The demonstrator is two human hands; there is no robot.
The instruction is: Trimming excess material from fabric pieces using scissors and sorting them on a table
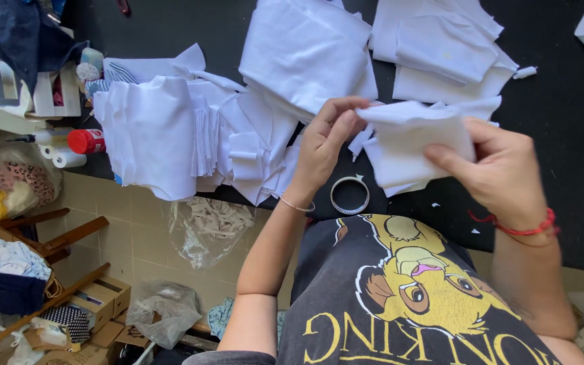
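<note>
Both of my hands hold a small stack of white fabric pieces [417,145] above the black table [555,94]. My left hand [324,138] pinches the stack's left edge between thumb and fingertips. My right hand [498,172] grips the stack's right side, with the thumb across its front. A thin bracelet circles my left wrist and a red cord my right. A roll of clear tape [349,195] lies flat on the table just below my left hand.
Piles of folded white fabric [170,132] cover the table's left and back [309,51] [441,47]. A red-capped bottle [76,140] lies at the left edge. Clear bags of scraps [207,226], cardboard boxes [99,301] and wooden furniture sit on the tiled floor.
</note>
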